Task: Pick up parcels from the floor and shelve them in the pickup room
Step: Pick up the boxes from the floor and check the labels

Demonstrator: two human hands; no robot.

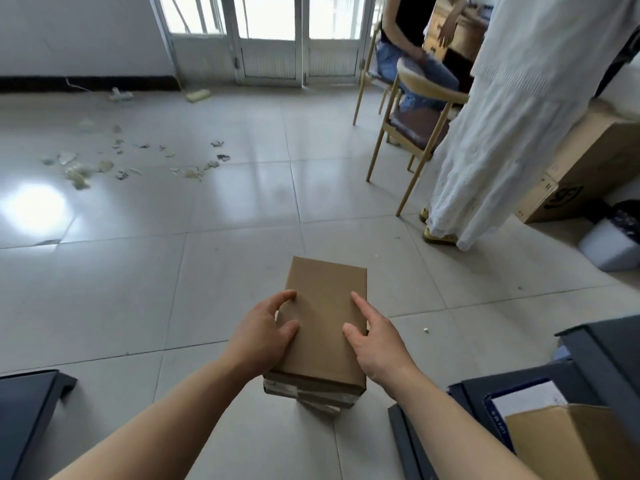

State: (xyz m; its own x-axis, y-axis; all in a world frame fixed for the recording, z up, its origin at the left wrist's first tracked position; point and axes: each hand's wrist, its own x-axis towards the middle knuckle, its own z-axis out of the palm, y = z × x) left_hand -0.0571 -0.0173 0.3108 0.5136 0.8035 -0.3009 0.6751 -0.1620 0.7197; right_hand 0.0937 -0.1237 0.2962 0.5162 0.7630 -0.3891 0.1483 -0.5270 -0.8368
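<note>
A plain brown cardboard parcel [323, 323] is held lengthwise in front of me above the tiled floor, its taped end facing me. My left hand [261, 336] grips its left side, thumb and fingers curled onto the top face. On the parcel's right side rests my right hand [375, 344], with thumb and forefinger on the top. A dark metal shelf [602, 362] with a cardboard box [554, 441] on it stands at the lower right.
A person in a long white dress [502, 133] stands close at the right by wooden chairs [408, 133]. Another person sits beyond. A large carton [588, 164] and white bin [613, 244] are at right. Scraps [104, 161] litter the floor at left. A dark shelf edge [27, 410] is at lower left.
</note>
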